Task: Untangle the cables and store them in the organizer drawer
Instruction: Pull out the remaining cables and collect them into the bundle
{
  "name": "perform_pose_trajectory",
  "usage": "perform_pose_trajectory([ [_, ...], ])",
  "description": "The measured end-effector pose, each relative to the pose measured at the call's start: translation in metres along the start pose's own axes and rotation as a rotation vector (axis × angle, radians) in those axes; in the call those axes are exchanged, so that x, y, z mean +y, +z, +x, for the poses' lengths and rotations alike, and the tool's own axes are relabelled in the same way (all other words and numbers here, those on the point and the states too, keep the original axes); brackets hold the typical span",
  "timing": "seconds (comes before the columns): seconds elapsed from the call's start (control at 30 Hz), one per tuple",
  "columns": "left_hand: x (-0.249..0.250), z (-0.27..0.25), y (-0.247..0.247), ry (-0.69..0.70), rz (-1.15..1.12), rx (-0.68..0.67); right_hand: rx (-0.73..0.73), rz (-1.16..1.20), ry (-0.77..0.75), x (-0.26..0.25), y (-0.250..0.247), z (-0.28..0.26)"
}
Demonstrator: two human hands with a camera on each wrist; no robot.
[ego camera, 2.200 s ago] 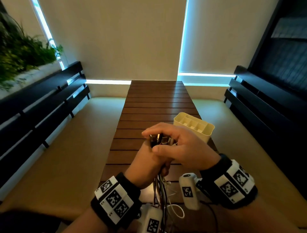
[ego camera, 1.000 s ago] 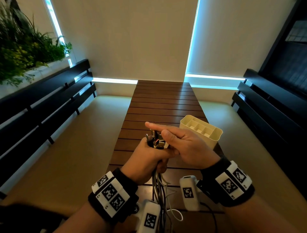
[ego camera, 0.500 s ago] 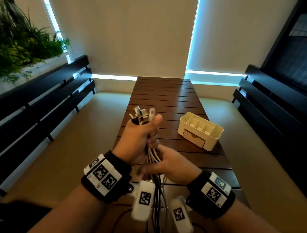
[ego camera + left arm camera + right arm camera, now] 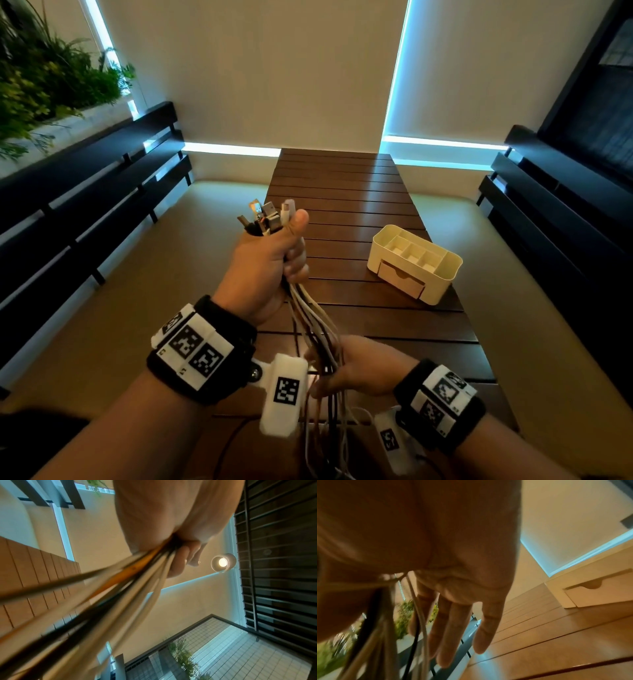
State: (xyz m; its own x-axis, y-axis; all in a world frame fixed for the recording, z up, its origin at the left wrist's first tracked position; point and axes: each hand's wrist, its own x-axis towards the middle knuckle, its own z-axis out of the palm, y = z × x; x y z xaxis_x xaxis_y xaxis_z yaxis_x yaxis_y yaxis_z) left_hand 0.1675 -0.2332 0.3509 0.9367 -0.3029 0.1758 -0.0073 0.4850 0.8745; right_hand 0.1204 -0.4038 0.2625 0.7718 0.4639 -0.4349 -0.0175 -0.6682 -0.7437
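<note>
Dark slatted wooden surface (image 4: 342,192), cream organizer (image 4: 416,263) at right, its drawer (image 4: 400,283) closed. Left hand (image 4: 263,267) fists cable bundle (image 4: 318,339) below upright plugs (image 4: 265,216). Right hand (image 4: 363,371), fingers (image 4: 453,628) straight and spread, combs hanging strands. Best: comb slowly downward, stop at snags, keep left grip firm.

Both forearms are bare, with no sleeves. Each wrist wears a broad black strap: the left black wrist strap (image 4: 205,353) and the right black wrist strap (image 4: 442,401) carry white blocks printed with square black-and-white code markers. A white boxy wrist camera (image 4: 284,394), also bearing a marker, hangs on a screwed bracket below the left strap; another (image 4: 390,438) sits by the right.
</note>
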Motion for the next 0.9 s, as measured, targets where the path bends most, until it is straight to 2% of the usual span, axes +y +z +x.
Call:
perform_pose_trajectory([
  [0.1, -0.009, -0.001, -0.004, -0.025, 0.073, -0.039, 0.05, 0.332, -0.111, -0.012, -0.013, -0.007],
  [0.2, -0.022, -0.002, 0.0, -0.04, 0.142, -0.064, 0.093, 0.429, -0.284, -0.025, -0.023, -0.004],
  [0.3, -0.026, -0.002, 0.005, -0.044, 0.162, -0.067, 0.069, 0.548, -0.355, -0.035, -0.018, 0.005],
  [0.47, -0.004, 0.007, 0.007, -0.002, 0.215, -0.102, 0.276, 0.574, -0.301, -0.046, -0.004, 0.02],
  [0.6, 0.027, 0.021, 0.017, 0.055, 0.14, -0.021, 0.401, 0.532, -0.351, -0.06, -0.019, 0.036],
  [0.73, 0.046, 0.029, 0.006, 0.056, 0.011, 0.018, 0.402, 0.45, -0.293, -0.054, -0.028, 0.04],
  [0.9, 0.047, 0.025, -0.014, 0.025, -0.042, 0.104, 0.321, 0.438, -0.231, -0.038, -0.029, 0.031],
])
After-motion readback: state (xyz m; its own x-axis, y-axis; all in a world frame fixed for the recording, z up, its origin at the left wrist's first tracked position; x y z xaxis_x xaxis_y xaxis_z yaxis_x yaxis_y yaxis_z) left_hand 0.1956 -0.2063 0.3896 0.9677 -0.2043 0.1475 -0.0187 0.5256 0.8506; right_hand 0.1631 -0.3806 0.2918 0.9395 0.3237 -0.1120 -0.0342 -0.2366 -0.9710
